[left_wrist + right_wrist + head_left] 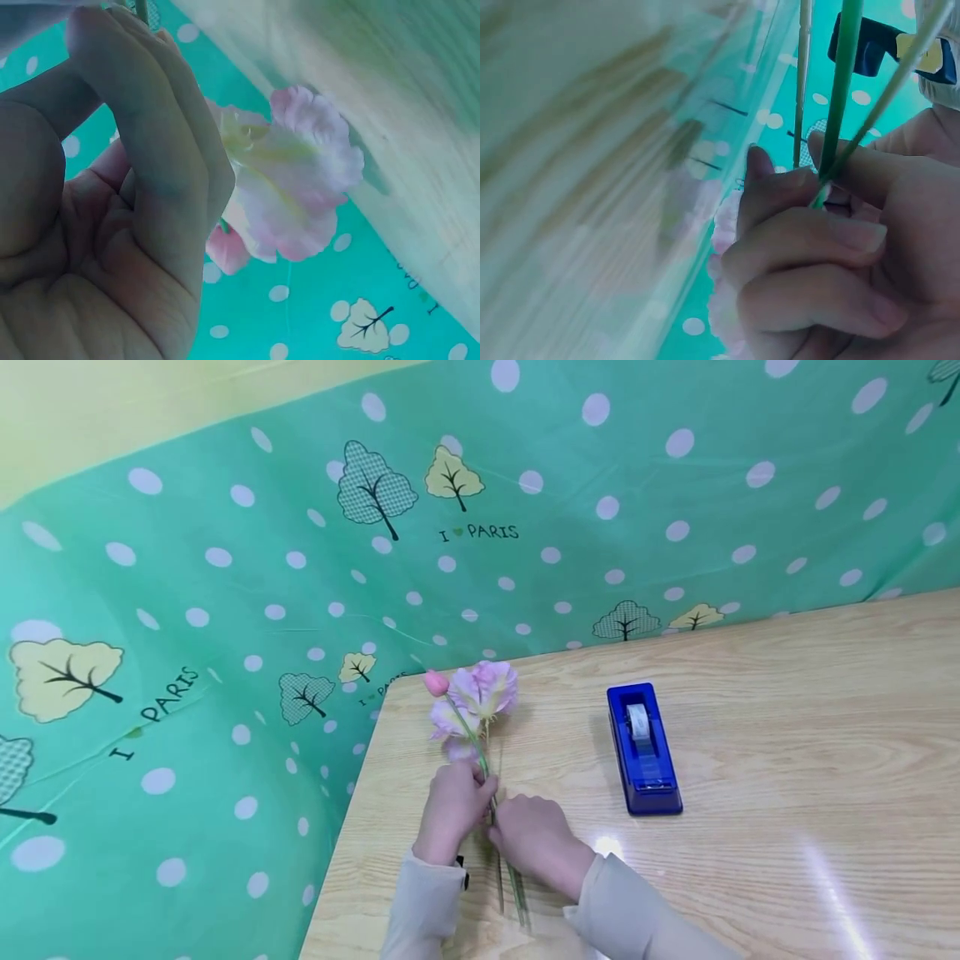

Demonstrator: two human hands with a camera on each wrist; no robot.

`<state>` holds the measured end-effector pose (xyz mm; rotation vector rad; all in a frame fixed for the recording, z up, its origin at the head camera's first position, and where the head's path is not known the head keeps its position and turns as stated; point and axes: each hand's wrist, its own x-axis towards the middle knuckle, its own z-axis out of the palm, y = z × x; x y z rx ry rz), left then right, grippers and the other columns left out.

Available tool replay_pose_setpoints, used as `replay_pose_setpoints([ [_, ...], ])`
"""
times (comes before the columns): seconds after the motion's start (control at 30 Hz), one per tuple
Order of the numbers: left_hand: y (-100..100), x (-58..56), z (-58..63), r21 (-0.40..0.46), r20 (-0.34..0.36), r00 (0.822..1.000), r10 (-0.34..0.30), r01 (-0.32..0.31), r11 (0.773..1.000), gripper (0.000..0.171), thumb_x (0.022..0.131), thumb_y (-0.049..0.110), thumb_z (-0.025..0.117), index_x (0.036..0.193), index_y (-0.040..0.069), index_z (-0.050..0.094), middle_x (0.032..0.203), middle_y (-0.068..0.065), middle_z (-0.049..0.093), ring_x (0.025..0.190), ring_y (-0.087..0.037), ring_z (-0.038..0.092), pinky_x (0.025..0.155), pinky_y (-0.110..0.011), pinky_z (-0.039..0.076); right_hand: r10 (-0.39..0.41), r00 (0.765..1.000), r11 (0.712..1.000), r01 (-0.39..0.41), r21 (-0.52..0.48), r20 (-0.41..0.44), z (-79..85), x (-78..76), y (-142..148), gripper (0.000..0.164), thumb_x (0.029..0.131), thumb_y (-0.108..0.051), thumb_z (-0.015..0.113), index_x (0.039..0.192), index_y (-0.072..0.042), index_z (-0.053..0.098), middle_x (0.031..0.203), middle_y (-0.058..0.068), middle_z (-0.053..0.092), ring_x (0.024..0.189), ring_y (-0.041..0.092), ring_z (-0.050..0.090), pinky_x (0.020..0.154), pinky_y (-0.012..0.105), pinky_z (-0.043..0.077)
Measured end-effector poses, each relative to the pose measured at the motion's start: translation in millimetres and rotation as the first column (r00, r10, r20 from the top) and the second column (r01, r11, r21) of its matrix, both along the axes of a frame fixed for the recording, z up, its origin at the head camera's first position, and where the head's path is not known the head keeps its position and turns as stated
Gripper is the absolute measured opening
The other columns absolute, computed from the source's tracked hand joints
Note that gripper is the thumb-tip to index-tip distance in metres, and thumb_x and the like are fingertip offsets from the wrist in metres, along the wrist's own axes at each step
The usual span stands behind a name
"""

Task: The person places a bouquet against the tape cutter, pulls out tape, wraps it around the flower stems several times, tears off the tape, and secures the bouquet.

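Observation:
A pink tulip bud (437, 683) on a green stem crosses ruffled lilac-pink flowers (491, 687) near the table's back left. My left hand (453, 806) pinches the stems just below the blooms. Right beside it and a little lower, my right hand (536, 839) grips the same bundle with curled fingers. Below both hands the stem ends (517, 893) stick out toward me. In the right wrist view a green stem (844, 82) and paler thin ones run into the curled fingers (802, 240). The left wrist view shows a ruffled bloom (292, 187) beyond the left hand.
To the right on the wooden table (787, 718) stands a blue tape dispenser (645, 752) with a roll of clear tape. A green dotted cloth (525, 510) with tree prints hangs along the back and left sides. The left wrist wears a dark band (866, 49).

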<state>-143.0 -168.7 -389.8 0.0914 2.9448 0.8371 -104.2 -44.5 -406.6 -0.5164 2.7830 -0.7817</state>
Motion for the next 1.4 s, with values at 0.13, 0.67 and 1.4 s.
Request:
replay_pose_setpoints([
  [0.13,1.1,2.3,3.9,0.033,-0.004,1.0,0.001,-0.001,0.999,0.03,0.092,0.013,0.065,0.063,0.006,0.064,0.05,0.001,0.057,0.041,-0.009,0.053,0.042,-0.024,0.046,0.004,0.999,0.997,-0.006,-0.076,-0.031,0.1,0.3,3.9,0.037,0.092,-0.018,0.061,0.059,-0.015,0.045,0.052,-0.003,0.042,0.043,0.011,0.038,0.039,0.026,0.034],
  [0.67,4.3,6.6,18.6,0.068,-0.035,0.999,-0.019,0.022,0.997,0.026,0.093,0.013,0.064,0.069,0.005,0.066,0.057,0.0,0.063,0.047,-0.008,0.058,0.047,-0.024,0.049,0.097,0.989,0.905,-0.041,-0.424,0.111,0.8,-4.1,18.1,0.027,0.099,-0.022,0.058,0.074,-0.015,0.051,0.059,-0.007,0.041,0.051,0.009,0.037,0.047,0.024,0.033],
  [1.4,5.5,10.2,27.5,0.133,-0.005,1.0,0.004,-0.003,0.991,0.028,0.093,0.023,0.067,0.069,0.008,0.065,0.055,0.001,0.063,0.047,-0.009,0.058,0.048,-0.026,0.05,0.116,0.978,0.822,0.003,-0.57,0.172,-2.1,-4.2,33.7,0.034,0.102,-0.021,0.055,0.074,-0.005,0.065,0.058,-0.004,0.058,0.045,0.004,0.039,0.045,0.019,0.032],
])
